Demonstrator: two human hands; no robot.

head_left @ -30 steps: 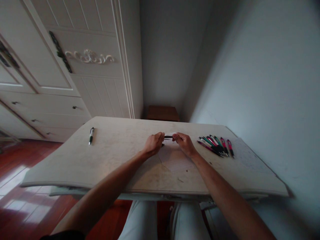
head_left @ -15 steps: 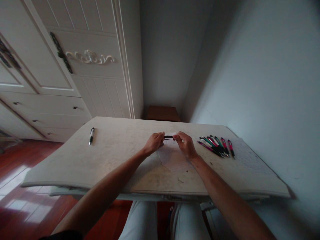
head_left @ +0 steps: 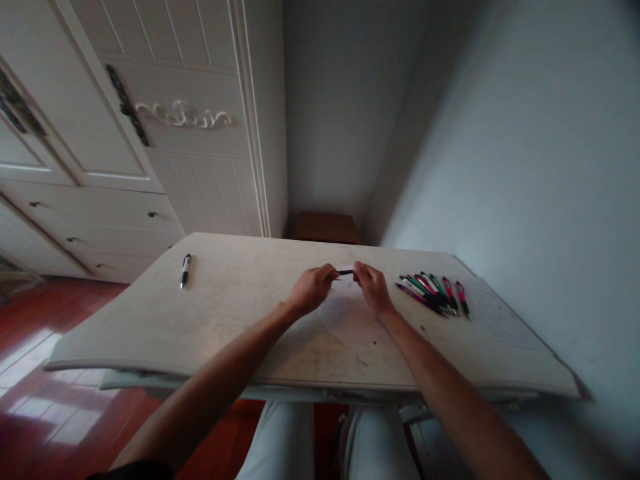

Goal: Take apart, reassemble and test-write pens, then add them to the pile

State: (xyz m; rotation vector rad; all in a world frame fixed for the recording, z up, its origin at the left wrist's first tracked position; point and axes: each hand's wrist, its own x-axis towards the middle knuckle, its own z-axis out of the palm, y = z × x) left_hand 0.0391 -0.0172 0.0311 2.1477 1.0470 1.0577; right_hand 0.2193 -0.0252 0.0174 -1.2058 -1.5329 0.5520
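Observation:
Between my two hands a dark pen [head_left: 345,272] is held level, its ends hidden in my fingers. My left hand [head_left: 313,288] is closed on the pen's left end, and my right hand [head_left: 371,285] pinches the right end. Beneath them a sheet of white paper [head_left: 347,320] lies on the table. To the right of my right hand is a loose bunch of pens [head_left: 427,292] with black grips and green, purple, pink and white barrels. One white and black pen [head_left: 185,271] lies alone at the far left.
The pale table [head_left: 240,280] has worn, stained patches. Another paper sheet [head_left: 500,313], covered in scribbles, lies by the right wall. Small dark crumbs [head_left: 363,362] dot the front. A white wardrobe [head_left: 210,180] stands behind on the left, and a brown box-like piece [head_left: 327,227] beyond the table.
My left hand has shifted slightly right, nearer my right hand, so less of the dark pen shows between them. The other pens have stayed put.

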